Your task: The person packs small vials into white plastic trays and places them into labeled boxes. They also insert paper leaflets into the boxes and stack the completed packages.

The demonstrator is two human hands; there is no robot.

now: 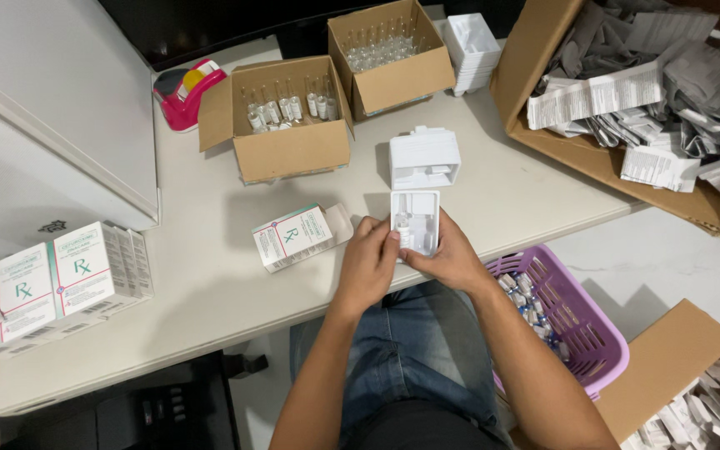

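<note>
Fingers (389,242) of both hands closed around white plastic tray (417,218), vial (404,229) inside, at fingertips

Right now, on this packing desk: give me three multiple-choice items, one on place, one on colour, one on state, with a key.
1. Where is the small open carton?
A. On the desk, left of the hands
B. In the basket
C. On the floor

2. What colour is the basket?
A. Green
B. Purple
C. Black

3. What is the white tray doing?
A. Lying untouched
B. Held by both hands
C. Stacked in a box

Key: 1 A, it lies on the desk beside the left hand. 2 B, its mesh wall is purple. 3 B, the left hand and right hand both grip it with their fingers.
</note>
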